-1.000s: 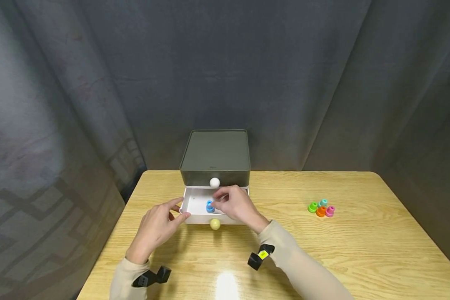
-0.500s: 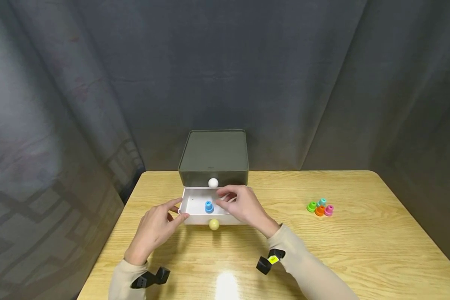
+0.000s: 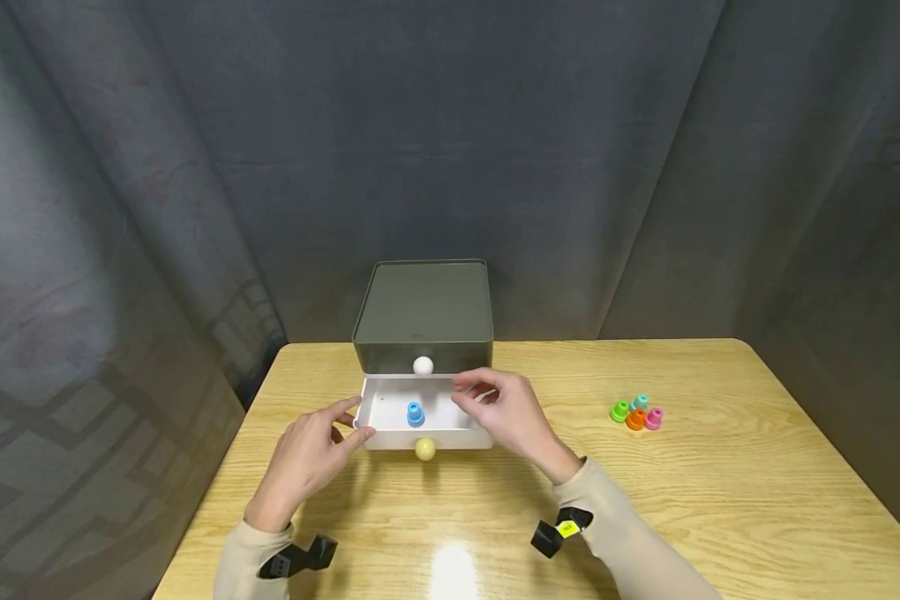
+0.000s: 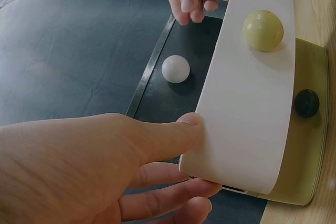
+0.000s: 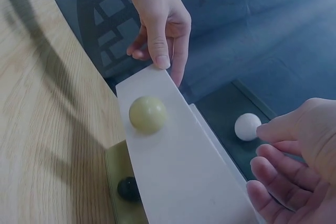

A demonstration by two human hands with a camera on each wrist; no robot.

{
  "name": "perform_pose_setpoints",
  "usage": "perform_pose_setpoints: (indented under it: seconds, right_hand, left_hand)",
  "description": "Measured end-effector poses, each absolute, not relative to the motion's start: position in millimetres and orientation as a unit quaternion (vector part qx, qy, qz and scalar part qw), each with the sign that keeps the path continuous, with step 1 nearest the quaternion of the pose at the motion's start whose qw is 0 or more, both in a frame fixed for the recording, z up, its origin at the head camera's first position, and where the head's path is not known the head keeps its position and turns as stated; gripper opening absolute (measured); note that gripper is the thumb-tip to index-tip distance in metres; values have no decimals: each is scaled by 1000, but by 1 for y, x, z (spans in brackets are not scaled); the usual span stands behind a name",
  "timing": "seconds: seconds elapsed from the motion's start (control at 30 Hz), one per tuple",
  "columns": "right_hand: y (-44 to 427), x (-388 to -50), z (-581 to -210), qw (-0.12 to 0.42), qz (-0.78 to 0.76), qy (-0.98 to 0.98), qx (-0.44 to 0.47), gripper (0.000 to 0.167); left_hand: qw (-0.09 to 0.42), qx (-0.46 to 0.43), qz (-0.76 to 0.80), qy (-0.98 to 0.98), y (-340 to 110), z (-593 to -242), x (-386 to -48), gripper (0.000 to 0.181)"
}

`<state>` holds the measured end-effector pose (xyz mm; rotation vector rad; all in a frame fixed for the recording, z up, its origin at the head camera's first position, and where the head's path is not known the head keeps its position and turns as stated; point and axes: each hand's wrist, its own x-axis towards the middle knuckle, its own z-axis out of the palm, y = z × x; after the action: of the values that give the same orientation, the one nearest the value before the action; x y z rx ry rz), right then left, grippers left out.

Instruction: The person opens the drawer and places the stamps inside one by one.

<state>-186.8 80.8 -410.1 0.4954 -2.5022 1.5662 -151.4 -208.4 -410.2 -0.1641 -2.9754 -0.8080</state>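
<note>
A small blue stepped peg [image 3: 416,414] stands upright inside the white drawer [image 3: 461,439], which is pulled out from the dark cabinet [image 3: 426,304]. My left hand [image 3: 307,454] grips the drawer's left front corner. In the left wrist view its thumb presses the front panel [image 4: 241,98] while the fingers lie round the side. Over the drawer's right end hovers my right hand [image 3: 513,417], fingers loosely bent, nothing between them. The right wrist view shows the same hand [image 5: 299,166] apart from the panel. Neither wrist view shows the peg; the drawer front hides it.
Green [image 3: 620,411], teal [image 3: 640,402], orange [image 3: 636,419] and pink [image 3: 654,418] pegs cluster on the wooden table at right. Round knobs stick out: white [image 3: 423,366] above, yellow [image 3: 425,449] on the open drawer. Below it, the wrist views show a yellow-green drawer [image 4: 312,150] with a dark knob [image 4: 307,103].
My right hand has drawn away to the right from the blue peg, which stays standing in the drawer. The left hand keeps its hold on the drawer corner.
</note>
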Motion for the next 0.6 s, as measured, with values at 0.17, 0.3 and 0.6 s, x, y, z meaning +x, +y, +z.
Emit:
perform_pose_setpoints:
  seconds: [0.17,0.3,0.6]
  right_hand:
    - [90,-186,-413,81,520,-836,156,18]
    - [97,-186,-416,87,520,-838,142,17]
    - [112,-182,-425,91,521,-841,112,16]
  left_hand:
    - [27,-52,-262,-963,-208,-411,-152,54]
    - [28,-53,-262,-963,-209,-411,-152,53]
    - [36,-59,-263,-962,-209,-412,-153,53]
